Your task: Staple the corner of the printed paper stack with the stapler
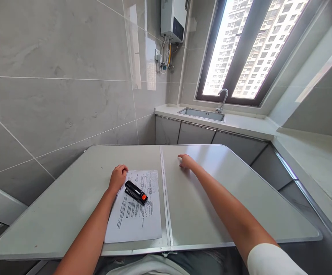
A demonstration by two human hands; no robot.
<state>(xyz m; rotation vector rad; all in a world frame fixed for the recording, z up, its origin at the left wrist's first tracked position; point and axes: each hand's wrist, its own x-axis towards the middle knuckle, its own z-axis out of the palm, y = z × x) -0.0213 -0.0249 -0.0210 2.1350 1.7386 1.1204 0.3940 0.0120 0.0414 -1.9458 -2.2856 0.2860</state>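
Observation:
A black stapler [136,192] with an orange-red patch at its near end lies slantwise on printed sheets of paper [145,225]. The sheets rest on the pale table, left of its middle seam. At their upper left corner, my left hand [118,177] rests with its fingers loosely curled; nothing shows inside them. Across the seam, my right hand [186,161] is over the table's far right half. Its index finger stretches out to the left with the thumb apart below it, and it holds nothing. Whether its fingertips touch the tabletop, I cannot tell.
The pale folding table [212,221] has a metal-edged seam down its middle. Behind it stands a counter [243,124] with a sink [202,114] and a tap [222,100]. A water heater [173,20] hangs in the corner, and a tiled wall borders the left side.

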